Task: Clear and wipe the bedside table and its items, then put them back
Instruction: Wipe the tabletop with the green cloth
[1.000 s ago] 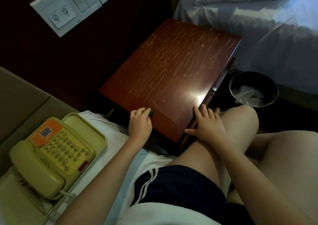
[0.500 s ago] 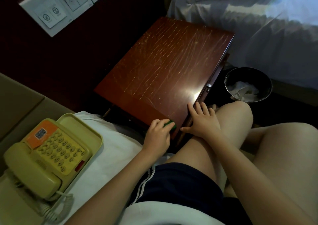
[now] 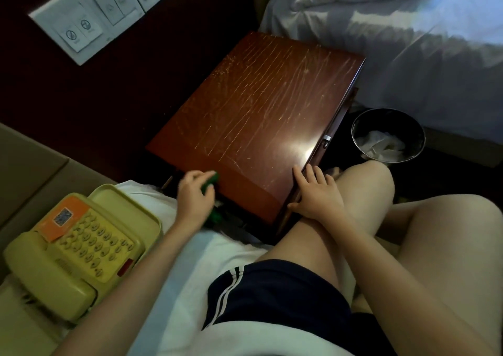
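Observation:
The reddish-brown bedside table (image 3: 258, 116) stands in the middle, its bare top streaked with pale wipe marks. My left hand (image 3: 194, 195) is closed on a small green sponge (image 3: 211, 181) at the table's near left edge; the hand is blurred. My right hand (image 3: 317, 192) lies flat with fingers spread on the table's near right corner, holding nothing. A yellow telephone (image 3: 73, 249) with an orange sticker sits on the white bed sheet to my left.
A round metal bin (image 3: 388, 135) with crumpled white paper stands on the floor right of the table. A bed with white bedding (image 3: 408, 37) lies beyond it. A switch panel (image 3: 89, 15) is on the dark wall. My bare knees fill the lower right.
My left hand slid the green sponge along the table's near edge, right toward the corner and then back to the left. My right hand stayed on the corner.

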A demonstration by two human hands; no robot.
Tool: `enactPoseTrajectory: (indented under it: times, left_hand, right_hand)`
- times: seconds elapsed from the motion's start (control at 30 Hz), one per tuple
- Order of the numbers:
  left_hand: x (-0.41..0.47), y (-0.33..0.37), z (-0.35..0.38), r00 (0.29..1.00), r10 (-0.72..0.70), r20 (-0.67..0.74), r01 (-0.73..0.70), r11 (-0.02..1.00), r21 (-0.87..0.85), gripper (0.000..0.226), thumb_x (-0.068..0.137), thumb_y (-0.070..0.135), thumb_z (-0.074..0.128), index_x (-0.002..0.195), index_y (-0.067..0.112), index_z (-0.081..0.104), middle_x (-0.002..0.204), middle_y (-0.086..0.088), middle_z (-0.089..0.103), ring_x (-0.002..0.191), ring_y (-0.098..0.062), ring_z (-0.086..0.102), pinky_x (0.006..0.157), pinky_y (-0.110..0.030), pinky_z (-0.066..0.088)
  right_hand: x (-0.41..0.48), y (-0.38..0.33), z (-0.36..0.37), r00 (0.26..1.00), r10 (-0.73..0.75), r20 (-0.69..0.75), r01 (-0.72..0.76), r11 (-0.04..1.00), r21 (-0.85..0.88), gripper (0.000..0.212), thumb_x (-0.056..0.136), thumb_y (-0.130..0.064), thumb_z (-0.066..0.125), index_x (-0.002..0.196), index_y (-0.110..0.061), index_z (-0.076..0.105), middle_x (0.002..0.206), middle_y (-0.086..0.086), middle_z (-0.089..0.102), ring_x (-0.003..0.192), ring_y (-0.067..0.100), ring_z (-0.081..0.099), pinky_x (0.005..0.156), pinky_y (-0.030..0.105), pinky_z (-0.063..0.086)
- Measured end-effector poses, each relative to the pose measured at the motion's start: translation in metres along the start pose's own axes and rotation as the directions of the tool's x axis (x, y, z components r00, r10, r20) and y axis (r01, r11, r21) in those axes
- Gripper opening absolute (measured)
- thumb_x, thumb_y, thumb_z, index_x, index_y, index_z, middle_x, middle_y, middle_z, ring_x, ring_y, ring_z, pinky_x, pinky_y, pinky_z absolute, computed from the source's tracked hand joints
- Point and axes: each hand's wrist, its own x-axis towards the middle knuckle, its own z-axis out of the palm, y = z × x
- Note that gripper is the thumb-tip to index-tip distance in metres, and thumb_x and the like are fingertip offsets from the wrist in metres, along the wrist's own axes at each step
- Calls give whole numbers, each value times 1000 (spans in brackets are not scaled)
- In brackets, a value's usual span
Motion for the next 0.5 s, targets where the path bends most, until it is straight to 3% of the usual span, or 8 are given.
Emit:
enactPoseTrajectory:
  times: [0.13, 0.23, 0.5]
  left_hand:
    - [49, -6, -21, 990, -101, -102, 112, 988, 108, 35, 94, 9, 53, 129, 11, 58, 129, -9, 48, 117, -27, 46, 97, -35, 44]
    - [68, -4, -16, 990, -128, -60, 138, 970, 198, 36, 95, 9, 49, 131, 10, 55, 135, -10, 48, 123, -28, 42, 102, -36, 39]
    - [63, -4, -8, 988, -35, 149, -33, 903, 428, 45, 99, 13, 40, 144, 11, 38, 146, -11, 38, 129, -31, 34, 106, -38, 31]
  right_hand:
    - [1, -2, -3, 1000, -3, 22, 3, 1000, -5, 99, 84, -60, 53, 150, -22, -11, 157, 15, -4, 145, 27, -4, 117, 42, 7]
    - [1, -3, -3, 1000, -1, 29, 1, 1000, -3, 102, 82, -61, 54, 149, -23, -12, 157, 16, -5, 145, 28, -5, 117, 42, 7]
    - [0, -3, -4, 999, 8, 41, -9, 1000, 22, 108, 78, -67, 54, 149, -21, -13, 157, 15, -8, 145, 28, -6, 117, 43, 6]
